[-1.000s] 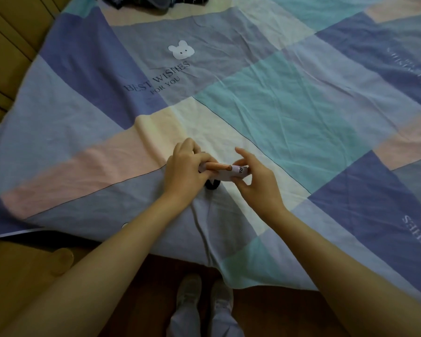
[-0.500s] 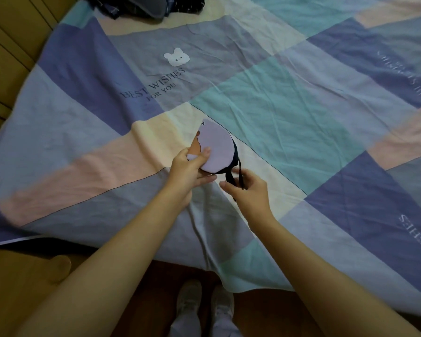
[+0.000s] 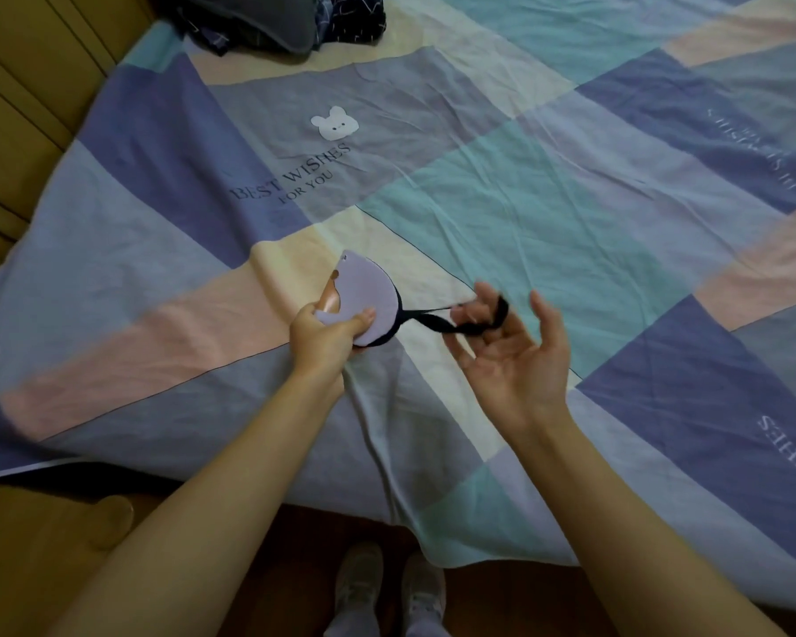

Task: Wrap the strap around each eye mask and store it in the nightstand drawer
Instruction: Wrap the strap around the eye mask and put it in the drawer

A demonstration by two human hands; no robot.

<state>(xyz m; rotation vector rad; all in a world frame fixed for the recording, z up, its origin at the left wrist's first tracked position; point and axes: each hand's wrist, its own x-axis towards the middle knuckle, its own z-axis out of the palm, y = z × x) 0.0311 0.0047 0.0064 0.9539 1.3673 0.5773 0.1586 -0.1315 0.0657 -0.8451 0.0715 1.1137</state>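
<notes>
My left hand (image 3: 325,335) pinches a folded lilac eye mask (image 3: 361,298) by its lower edge, holding it upright above the bed. A peach-coloured patch shows at the mask's left side. The mask's black strap (image 3: 437,321) runs taut to the right and loops around the fingers of my right hand (image 3: 511,356). That hand is palm up with the other fingers spread. The nightstand drawer is not in view.
A patchwork bedsheet (image 3: 548,213) in blue, teal, pink and cream covers the bed. A heap of dark clothing (image 3: 276,20) lies at the bed's far left corner. A wooden wall (image 3: 24,85) rises on the left. My shoes (image 3: 387,586) stand on the brown floor.
The mask was turned from flat between both hands to upright in my left hand. My right hand moved right, drawing the black strap out from the mask.
</notes>
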